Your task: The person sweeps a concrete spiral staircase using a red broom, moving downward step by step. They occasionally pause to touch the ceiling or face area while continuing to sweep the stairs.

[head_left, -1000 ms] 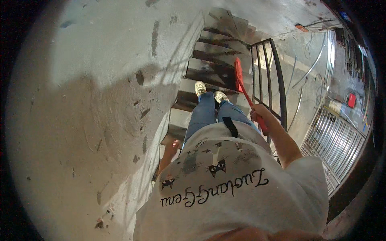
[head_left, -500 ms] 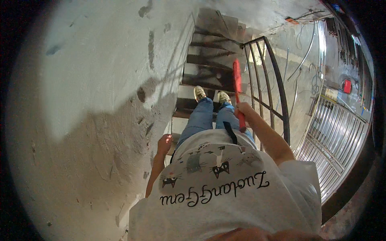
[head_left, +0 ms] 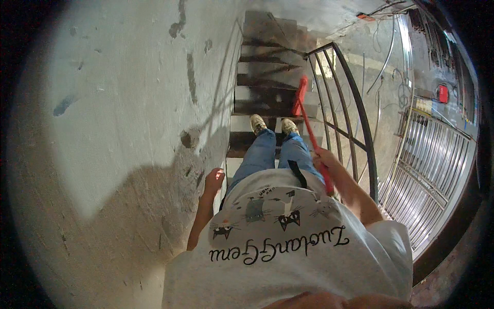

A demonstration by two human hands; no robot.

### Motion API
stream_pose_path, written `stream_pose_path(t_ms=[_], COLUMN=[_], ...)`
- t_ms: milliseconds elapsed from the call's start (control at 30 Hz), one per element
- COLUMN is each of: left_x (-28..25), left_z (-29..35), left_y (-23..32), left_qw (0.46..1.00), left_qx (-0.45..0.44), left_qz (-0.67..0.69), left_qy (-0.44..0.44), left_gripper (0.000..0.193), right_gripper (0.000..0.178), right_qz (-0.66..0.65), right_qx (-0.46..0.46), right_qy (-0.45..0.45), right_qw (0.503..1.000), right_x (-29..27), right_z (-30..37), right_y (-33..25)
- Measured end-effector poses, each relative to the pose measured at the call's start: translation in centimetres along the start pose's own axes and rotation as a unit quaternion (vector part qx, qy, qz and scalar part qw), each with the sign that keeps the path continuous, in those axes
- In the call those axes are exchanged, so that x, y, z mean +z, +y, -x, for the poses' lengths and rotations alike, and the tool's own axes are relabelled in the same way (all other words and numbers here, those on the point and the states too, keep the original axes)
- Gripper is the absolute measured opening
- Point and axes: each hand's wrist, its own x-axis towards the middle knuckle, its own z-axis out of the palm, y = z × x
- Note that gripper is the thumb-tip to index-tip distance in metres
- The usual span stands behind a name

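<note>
In my right hand (head_left: 326,158) is a red long-handled brush (head_left: 300,100), gripped by the handle. Its wider red head points away from me over the dark stairs (head_left: 265,95), near the step edge by the railing. The handle's end sticks out below my hand, beside my hip. My left hand (head_left: 214,180) hangs at my side, close to the rough wall, with its fingers curled; nothing shows in it. My shoes (head_left: 258,123) stand side by side on a stair tread.
A bare, stained plaster wall (head_left: 118,134) runs along the left. On the right stands a dark metal railing (head_left: 355,103). Beyond it are silvery metal bars (head_left: 427,154), loose cables (head_left: 388,56) and a small red object (head_left: 442,93). Dark stairs continue ahead.
My right hand has moved slightly right and toward me. The brush now slants, its head turned to show a wider side. My left hand has shifted little.
</note>
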Motion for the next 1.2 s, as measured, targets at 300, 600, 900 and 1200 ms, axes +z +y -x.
stream_pose_path(t_ms=[300, 600, 900, 1200], left_x=[-0.6, 1.7, 6.7, 16.1], left_z=[-1.1, -0.6, 5.4, 8.3], left_y=[-1.6, -2.3, 2.8, 4.0], left_qw=[0.999, 0.996, 0.978, 0.987], left_qx=[-0.029, -0.020, -0.045, -0.096], left_qz=[0.035, 0.090, 0.184, 0.117], left_qy=[0.000, 0.018, 0.083, 0.058], left_gripper=[0.029, 0.030, 0.027, 0.026], right_gripper=[0.026, 0.014, 0.024, 0.027], right_qz=[-0.221, -0.133, -0.320, 0.024], right_qx=[0.149, 0.149, 0.307, 0.196], right_qy=[-0.164, -0.055, -0.219, -0.102], right_qw=[0.950, 0.978, 0.869, 0.975], right_x=[1.4, -0.7, -6.9, -11.2], right_z=[-1.5, 0.8, -2.0, -2.4], right_y=[-6.0, -2.6, -5.1, -5.7])
